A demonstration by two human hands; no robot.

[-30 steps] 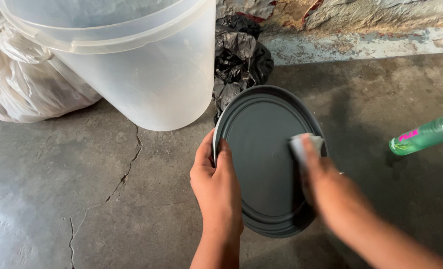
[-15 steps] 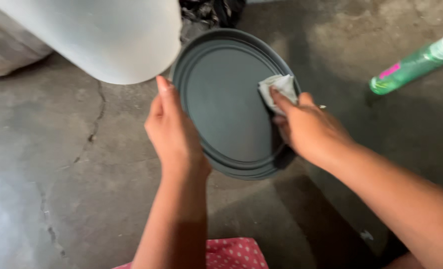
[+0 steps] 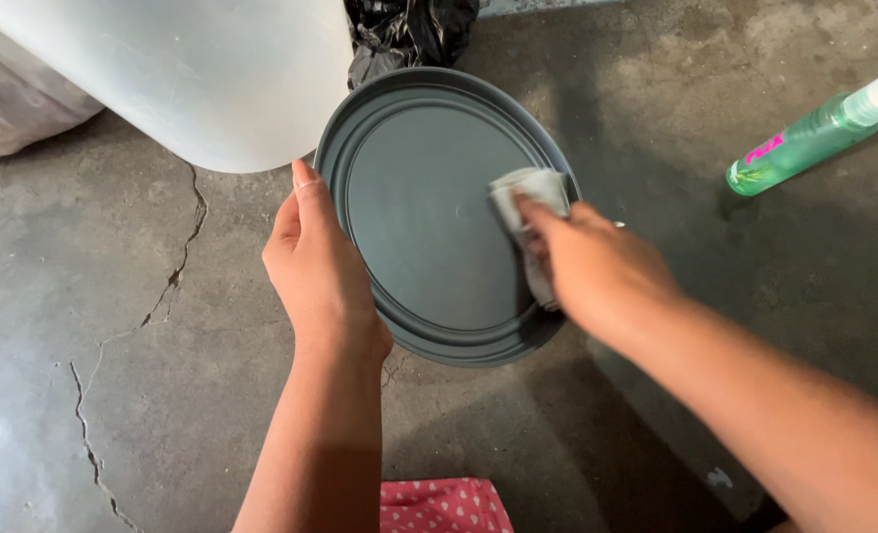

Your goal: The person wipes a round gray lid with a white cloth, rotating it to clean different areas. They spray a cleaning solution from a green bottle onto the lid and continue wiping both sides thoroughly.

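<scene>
A round dark grey lid is held tilted above the concrete floor. My left hand grips its left rim, fingers behind it and thumb along the edge. My right hand presses a small white cloth against the lid's inner face near its right side.
A large translucent white bucket stands at the top left, touching the lid's upper rim. A black plastic bag lies behind the lid. A green spray bottle lies on the floor at the right. The cracked concrete floor spreads to the left. Pink dotted fabric shows at the bottom.
My right hand has slid the cloth across the lid's right side, first up toward the rim, now slightly inward. The view tilted down, and the lid and bucket shifted in frame.
</scene>
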